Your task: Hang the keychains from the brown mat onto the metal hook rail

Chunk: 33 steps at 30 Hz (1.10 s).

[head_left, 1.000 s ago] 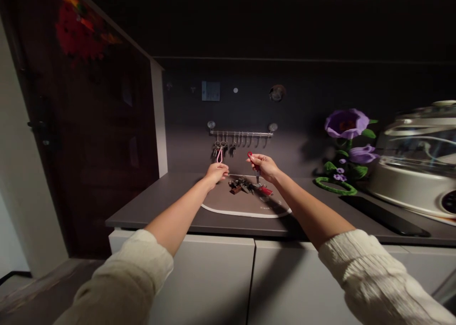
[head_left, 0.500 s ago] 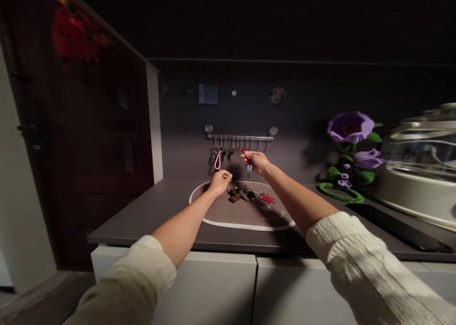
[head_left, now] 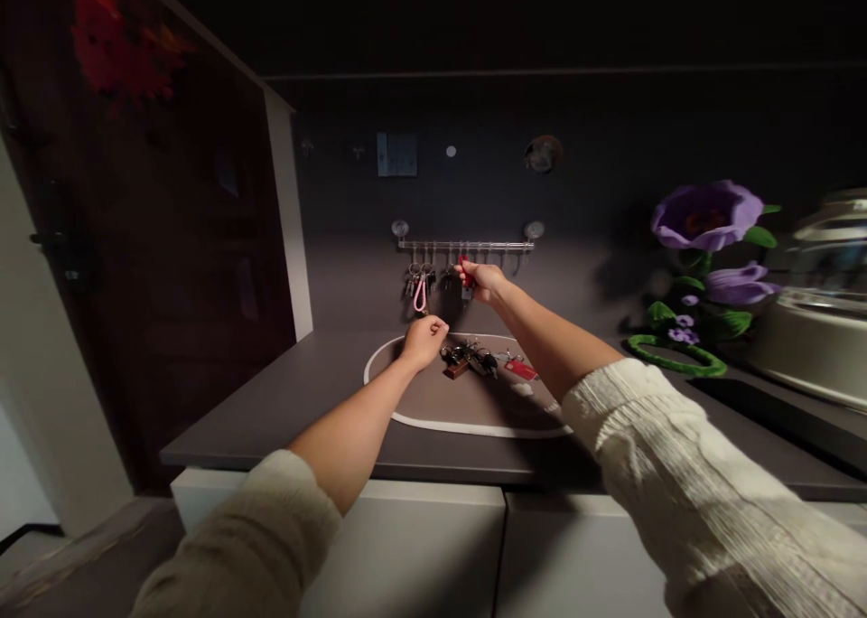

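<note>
My right hand [head_left: 486, 281] pinches a red key ring piece [head_left: 465, 268] just below the hook rail [head_left: 467, 246] on the wall; a small grey tag [head_left: 467, 294] dangles under its fingers. My left hand [head_left: 426, 333] hovers above the mat's left part with its fingers curled together; what is in them, if anything, does not show. Several keys [head_left: 412, 281] hang from the rail's left hooks, among them a pink strap loop [head_left: 421, 293]. On the brown mat [head_left: 433, 406] lies a pile of keys [head_left: 478, 362] with a brown fob [head_left: 456, 369] and a red card-like tag [head_left: 520, 369].
Purple felt-like flowers [head_left: 708, 220] with a green ring base [head_left: 677, 356] stand on the counter [head_left: 264, 401] at right. A dark flat object [head_left: 778, 419] lies before a pale appliance [head_left: 806, 342]. A dark door [head_left: 190, 329] is at left.
My right hand has risen slightly towards the rail with the red key ring piece. My left hand stays closed over the mat. The camera view has shifted slightly.
</note>
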Each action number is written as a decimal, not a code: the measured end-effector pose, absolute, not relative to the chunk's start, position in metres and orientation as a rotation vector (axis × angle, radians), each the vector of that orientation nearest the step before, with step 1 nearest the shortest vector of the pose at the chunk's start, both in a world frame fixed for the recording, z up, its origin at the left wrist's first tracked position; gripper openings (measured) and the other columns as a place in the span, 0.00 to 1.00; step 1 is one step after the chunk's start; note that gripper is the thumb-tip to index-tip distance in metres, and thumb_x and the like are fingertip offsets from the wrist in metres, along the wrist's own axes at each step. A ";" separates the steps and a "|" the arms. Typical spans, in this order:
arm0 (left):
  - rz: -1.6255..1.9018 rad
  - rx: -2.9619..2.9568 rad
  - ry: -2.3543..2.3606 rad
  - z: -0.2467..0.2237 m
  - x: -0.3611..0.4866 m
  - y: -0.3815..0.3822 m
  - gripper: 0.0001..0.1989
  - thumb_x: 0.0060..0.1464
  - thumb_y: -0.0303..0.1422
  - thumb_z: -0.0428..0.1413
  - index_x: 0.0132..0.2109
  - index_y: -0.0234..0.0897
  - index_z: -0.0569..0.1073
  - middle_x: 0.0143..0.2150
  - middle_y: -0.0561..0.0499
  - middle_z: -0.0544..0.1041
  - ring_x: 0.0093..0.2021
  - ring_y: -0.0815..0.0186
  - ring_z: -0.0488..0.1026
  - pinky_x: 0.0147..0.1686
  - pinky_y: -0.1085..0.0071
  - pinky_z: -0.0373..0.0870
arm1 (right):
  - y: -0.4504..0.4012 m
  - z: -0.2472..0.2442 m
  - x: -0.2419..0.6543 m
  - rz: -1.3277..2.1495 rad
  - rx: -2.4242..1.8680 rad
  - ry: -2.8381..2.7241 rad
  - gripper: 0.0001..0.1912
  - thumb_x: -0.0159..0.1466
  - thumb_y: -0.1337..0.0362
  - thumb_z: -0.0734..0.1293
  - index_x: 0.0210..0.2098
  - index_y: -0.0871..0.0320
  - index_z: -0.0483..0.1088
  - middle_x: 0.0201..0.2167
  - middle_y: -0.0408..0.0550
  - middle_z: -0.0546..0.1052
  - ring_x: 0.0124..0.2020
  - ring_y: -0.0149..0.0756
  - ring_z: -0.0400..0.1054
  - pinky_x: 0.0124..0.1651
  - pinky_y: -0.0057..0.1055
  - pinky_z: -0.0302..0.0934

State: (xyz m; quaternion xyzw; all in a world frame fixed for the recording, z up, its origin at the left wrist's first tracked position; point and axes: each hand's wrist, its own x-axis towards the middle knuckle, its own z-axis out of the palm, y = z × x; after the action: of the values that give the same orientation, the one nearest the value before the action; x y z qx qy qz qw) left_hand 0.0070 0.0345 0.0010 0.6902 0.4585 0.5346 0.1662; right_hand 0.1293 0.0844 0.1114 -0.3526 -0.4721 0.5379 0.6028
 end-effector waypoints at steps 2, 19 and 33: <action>1.523 1.966 1.315 0.001 0.007 0.034 0.06 0.47 0.29 0.51 0.28 0.32 0.72 0.24 0.51 0.73 0.26 0.72 0.67 0.28 0.77 0.63 | 0.085 0.113 0.128 1.262 -0.820 -1.070 0.11 0.62 0.74 0.57 0.24 0.63 0.63 0.15 0.40 0.68 0.13 0.19 0.55 0.15 0.17 0.51; 1.510 1.960 1.348 -0.002 0.006 0.038 0.06 0.47 0.29 0.51 0.29 0.32 0.72 0.24 0.52 0.73 0.25 0.72 0.67 0.28 0.77 0.62 | 0.089 0.104 0.128 1.252 -0.852 -1.004 0.10 0.61 0.75 0.58 0.23 0.63 0.63 0.15 0.41 0.69 0.13 0.19 0.57 0.15 0.17 0.52; 1.497 1.988 1.338 -0.002 0.006 0.037 0.06 0.47 0.29 0.51 0.29 0.32 0.72 0.25 0.51 0.73 0.26 0.72 0.67 0.28 0.76 0.63 | 0.089 0.091 0.128 1.239 -0.870 -1.041 0.10 0.61 0.74 0.58 0.23 0.64 0.64 0.14 0.41 0.69 0.13 0.19 0.57 0.16 0.17 0.53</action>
State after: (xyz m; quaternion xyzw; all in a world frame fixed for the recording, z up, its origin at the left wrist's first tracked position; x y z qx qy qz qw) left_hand 0.0057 0.0371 -0.0020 0.6948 0.4677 0.5232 0.1576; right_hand 0.1284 0.0888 0.0907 -0.3764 -0.4504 0.5358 0.6069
